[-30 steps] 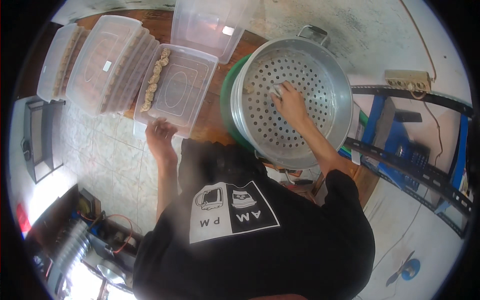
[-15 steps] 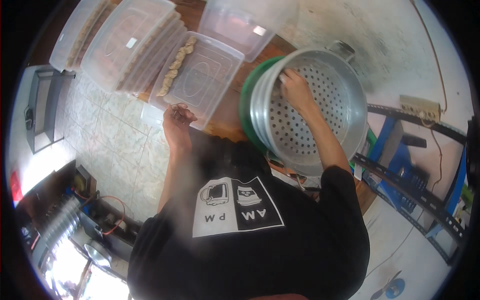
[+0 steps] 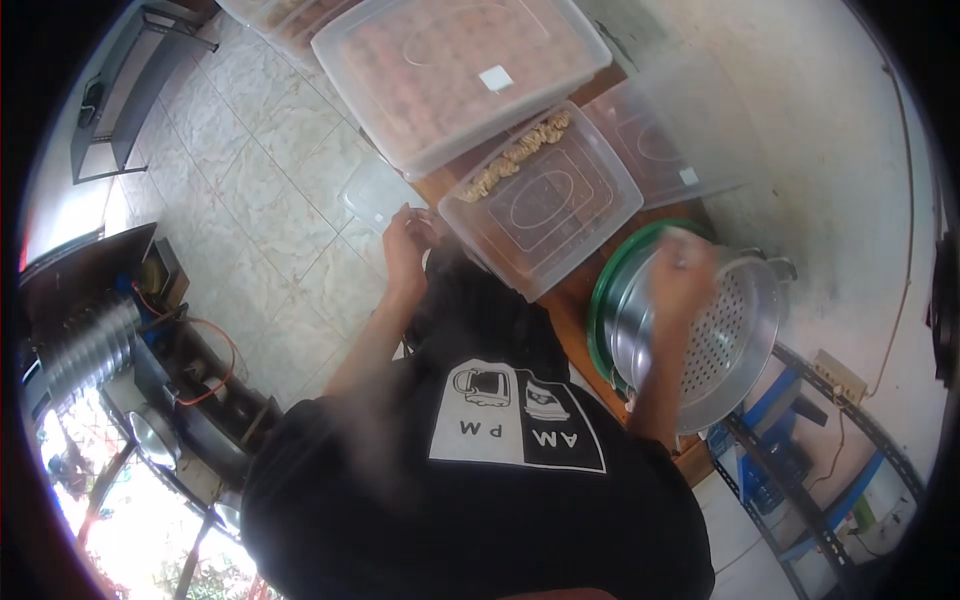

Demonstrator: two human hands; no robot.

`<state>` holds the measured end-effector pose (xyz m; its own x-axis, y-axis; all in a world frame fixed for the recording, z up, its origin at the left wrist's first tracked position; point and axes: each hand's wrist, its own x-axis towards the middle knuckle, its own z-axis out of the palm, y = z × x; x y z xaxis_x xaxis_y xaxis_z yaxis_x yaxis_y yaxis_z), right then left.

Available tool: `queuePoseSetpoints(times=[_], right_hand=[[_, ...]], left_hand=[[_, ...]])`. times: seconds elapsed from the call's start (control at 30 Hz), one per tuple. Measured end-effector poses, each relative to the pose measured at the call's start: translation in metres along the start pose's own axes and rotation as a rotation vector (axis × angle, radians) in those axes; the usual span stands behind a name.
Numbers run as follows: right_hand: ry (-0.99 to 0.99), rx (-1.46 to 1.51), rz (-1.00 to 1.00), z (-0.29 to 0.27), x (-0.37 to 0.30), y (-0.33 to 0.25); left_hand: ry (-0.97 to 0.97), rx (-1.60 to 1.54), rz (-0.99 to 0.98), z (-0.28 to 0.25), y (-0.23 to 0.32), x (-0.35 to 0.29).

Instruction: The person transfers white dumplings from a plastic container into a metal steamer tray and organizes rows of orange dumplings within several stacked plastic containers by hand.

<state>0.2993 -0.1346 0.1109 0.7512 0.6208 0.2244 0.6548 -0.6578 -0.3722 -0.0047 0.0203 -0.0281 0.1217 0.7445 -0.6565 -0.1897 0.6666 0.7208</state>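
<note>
My left hand (image 3: 412,240) is beside the near left corner of a clear plastic container (image 3: 565,215). Its fingers are curled in; what they hold, if anything, is hidden. A row of beige, lumpy dumpling-like pieces (image 3: 518,157) lies along the container's far left side, and the remaining bottom shows bare. Over the left rim of a metal steamer pot (image 3: 725,345) with a perforated bottom, my right hand (image 3: 683,275) is raised and smeared by motion. Whether anything is between its fingers cannot be made out. The pot tilts inside a green basin (image 3: 596,335).
Lidded plastic containers (image 3: 455,75) filled with similar pieces are stacked beyond the open one. Another clear container or lid (image 3: 645,140) leans at the wall. A clear lid (image 3: 370,195) sits near my left hand. Metal shelving (image 3: 800,480) stands to the right, a wooden table underneath.
My right hand has come up from inside the steamer pot to its left rim. The view has swung left, so things appear shifted rightward. My left hand stays by the container's near corner.
</note>
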Motion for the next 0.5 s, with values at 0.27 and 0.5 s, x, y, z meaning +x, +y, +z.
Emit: queuePoseSetpoints(times=[0.27,0.5], right_hand=[[-0.677,0.002,-0.148,0.27,-0.071,-0.117],[-0.671,-0.116,-0.075,0.288,-0.065,-0.156]], left_hand=[[-0.112,0.017,-0.13,-0.005,0.027,0.038],[-0.046,-0.049,-0.206,-0.027,0.026,0.054]])
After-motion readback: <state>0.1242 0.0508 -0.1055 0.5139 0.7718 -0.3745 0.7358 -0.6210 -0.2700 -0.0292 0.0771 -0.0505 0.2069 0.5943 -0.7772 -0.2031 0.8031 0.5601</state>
